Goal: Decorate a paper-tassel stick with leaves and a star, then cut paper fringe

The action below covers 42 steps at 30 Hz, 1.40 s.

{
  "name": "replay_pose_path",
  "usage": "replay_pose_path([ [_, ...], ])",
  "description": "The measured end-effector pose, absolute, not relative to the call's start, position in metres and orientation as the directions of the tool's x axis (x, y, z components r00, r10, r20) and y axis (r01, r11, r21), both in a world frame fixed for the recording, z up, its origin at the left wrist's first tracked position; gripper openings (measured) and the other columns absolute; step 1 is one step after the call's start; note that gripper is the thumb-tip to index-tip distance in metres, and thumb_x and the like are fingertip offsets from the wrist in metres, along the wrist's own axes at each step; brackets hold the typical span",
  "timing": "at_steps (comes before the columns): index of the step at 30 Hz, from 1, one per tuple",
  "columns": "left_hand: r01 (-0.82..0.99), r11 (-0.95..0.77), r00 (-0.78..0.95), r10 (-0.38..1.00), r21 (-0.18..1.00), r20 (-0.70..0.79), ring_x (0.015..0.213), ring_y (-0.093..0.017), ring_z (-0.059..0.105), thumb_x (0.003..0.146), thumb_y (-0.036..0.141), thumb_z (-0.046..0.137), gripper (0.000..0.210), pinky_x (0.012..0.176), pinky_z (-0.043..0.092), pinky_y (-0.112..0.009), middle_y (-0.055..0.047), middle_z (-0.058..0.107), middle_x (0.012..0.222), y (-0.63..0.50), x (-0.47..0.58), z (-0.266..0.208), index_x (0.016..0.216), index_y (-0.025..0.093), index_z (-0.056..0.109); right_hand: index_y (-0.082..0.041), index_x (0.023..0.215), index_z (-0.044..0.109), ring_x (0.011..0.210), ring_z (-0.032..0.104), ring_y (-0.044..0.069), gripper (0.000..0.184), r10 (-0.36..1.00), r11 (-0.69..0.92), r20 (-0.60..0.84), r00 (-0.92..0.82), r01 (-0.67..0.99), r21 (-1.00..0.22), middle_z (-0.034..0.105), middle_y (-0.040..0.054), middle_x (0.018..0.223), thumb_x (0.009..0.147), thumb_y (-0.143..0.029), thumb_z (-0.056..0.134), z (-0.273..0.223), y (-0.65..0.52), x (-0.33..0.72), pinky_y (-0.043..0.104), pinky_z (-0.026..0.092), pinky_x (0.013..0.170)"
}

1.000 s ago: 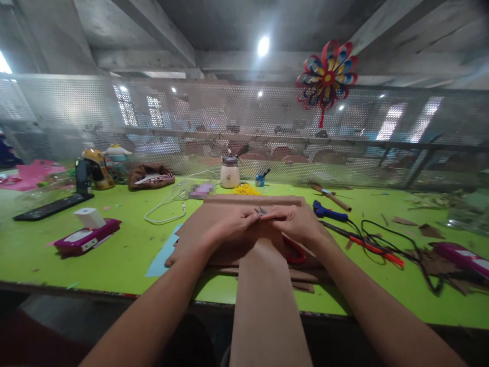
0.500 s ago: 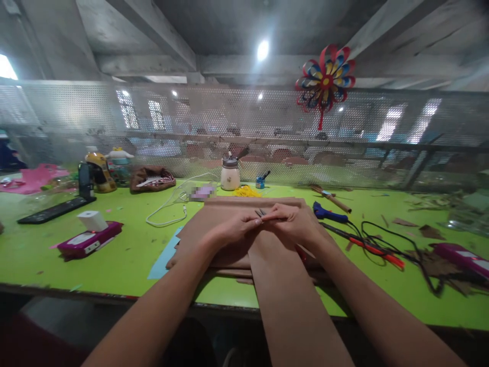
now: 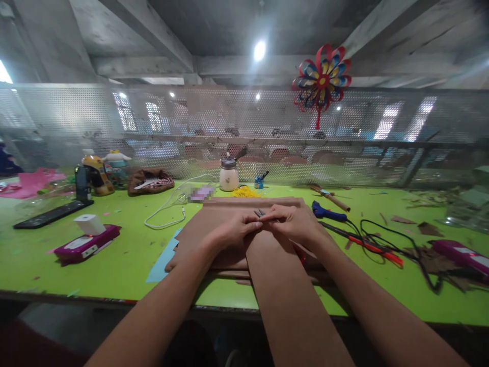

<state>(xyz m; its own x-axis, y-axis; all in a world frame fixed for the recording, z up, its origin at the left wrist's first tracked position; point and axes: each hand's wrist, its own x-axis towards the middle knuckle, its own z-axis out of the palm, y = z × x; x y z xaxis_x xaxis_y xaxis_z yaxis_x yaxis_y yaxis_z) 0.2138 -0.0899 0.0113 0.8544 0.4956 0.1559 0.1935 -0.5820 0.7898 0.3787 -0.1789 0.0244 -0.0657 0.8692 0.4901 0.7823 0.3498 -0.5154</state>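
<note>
A long brown strip (image 3: pixel 290 290), apparently paper or thin sheet, runs from the table's front edge toward the stack. Its far end is pinched by my left hand (image 3: pixel 239 229), thumb and finger closed together. Close beside it, my right hand (image 3: pixel 288 221) also has its fingers closed on that end, so the fingertips of both almost meet. Just beyond them, two pointed metal tips (image 3: pixel 260 213) poke out, and a bit of red shows under my right wrist; they look like scissors, mostly hidden. Beneath my hands lies a stack of brown sheets (image 3: pixel 214 216).
To the right are a blue glue gun (image 3: pixel 328 211), an orange-handled tool (image 3: pixel 376 250) with a black cord, and brown scraps (image 3: pixel 430 229). A purple power strip (image 3: pixel 87 243) sits left. Behind stand a white jar (image 3: pixel 228 176) and a perforated metal screen (image 3: pixel 214 122).
The whole view has shifted slightly to the left. My hands keep their pinch on the strip's end, with only a tiny movement of the fingers.
</note>
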Motion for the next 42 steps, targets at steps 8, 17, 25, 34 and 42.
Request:
replay_pose_path([
  [8, 0.161, -0.569, 0.888, 0.44, 0.807, 0.133, 0.088, -0.018, 0.054, 0.084, 0.032, 0.048, 0.029, 0.076, 0.04, -0.025, -0.007, 0.066, 0.1, -0.09, 0.212, 0.016, 0.099, 0.015, 0.066, -0.024, 0.104, 0.067, 0.088, 0.058, 0.016, 0.028, 0.931, 0.34, 0.345, -0.12, 0.629, -0.699, 0.068, 0.0012, 0.1, 0.08, -0.029, 0.054, 0.015, -0.171, 0.402, 0.024, 0.044, 0.073],
  [17, 0.227, -0.614, 0.889, 0.448, 0.756, 0.097, 0.076, -0.015, 0.054, 0.082, 0.028, 0.049, 0.026, 0.07, 0.04, -0.024, -0.005, 0.066, 0.087, -0.093, 0.21, 0.017, 0.095, 0.014, 0.067, -0.017, 0.071, 0.071, 0.052, 0.047, 0.011, 0.034, 0.981, 0.174, 0.174, -0.079, 0.748, -0.64, 0.061, 0.0021, 0.058, 0.08, -0.044, 0.052, 0.019, -0.174, 0.397, 0.023, 0.031, 0.045],
  [25, 0.181, -0.646, 0.905, 0.405, 0.741, 0.132, 0.078, -0.015, 0.055, 0.081, 0.028, 0.049, 0.027, 0.071, 0.04, -0.024, -0.005, 0.067, 0.089, -0.086, 0.209, 0.012, 0.095, 0.016, 0.068, -0.019, 0.069, 0.071, 0.047, 0.044, 0.01, 0.031, 0.98, 0.168, 0.186, -0.064, 0.764, -0.623, 0.062, 0.0024, 0.057, 0.078, -0.043, 0.055, 0.025, -0.179, 0.393, 0.023, 0.027, 0.041],
  [34, 0.206, -0.69, 0.898, 0.415, 0.694, 0.147, 0.078, -0.015, 0.055, 0.081, 0.028, 0.048, 0.028, 0.069, 0.04, -0.022, -0.005, 0.067, 0.09, -0.089, 0.208, 0.018, 0.097, 0.017, 0.067, -0.02, 0.077, 0.074, 0.045, 0.041, 0.008, 0.028, 0.973, 0.177, 0.226, -0.048, 0.784, -0.595, 0.056, -0.001, 0.05, 0.078, -0.041, 0.055, 0.019, -0.174, 0.399, 0.021, 0.025, 0.04],
  [42, 0.305, -0.77, 0.854, 0.482, 0.561, 0.197, 0.054, -0.009, 0.043, 0.074, 0.021, 0.049, 0.018, 0.05, 0.029, -0.019, 0.001, 0.056, 0.058, -0.099, 0.2, 0.028, 0.068, 0.015, 0.064, -0.018, 0.082, 0.074, 0.051, 0.051, 0.01, 0.027, 0.967, 0.242, 0.221, -0.123, 0.703, -0.668, 0.066, 0.0017, 0.061, 0.079, -0.038, 0.056, 0.008, -0.164, 0.416, 0.021, 0.037, 0.048],
])
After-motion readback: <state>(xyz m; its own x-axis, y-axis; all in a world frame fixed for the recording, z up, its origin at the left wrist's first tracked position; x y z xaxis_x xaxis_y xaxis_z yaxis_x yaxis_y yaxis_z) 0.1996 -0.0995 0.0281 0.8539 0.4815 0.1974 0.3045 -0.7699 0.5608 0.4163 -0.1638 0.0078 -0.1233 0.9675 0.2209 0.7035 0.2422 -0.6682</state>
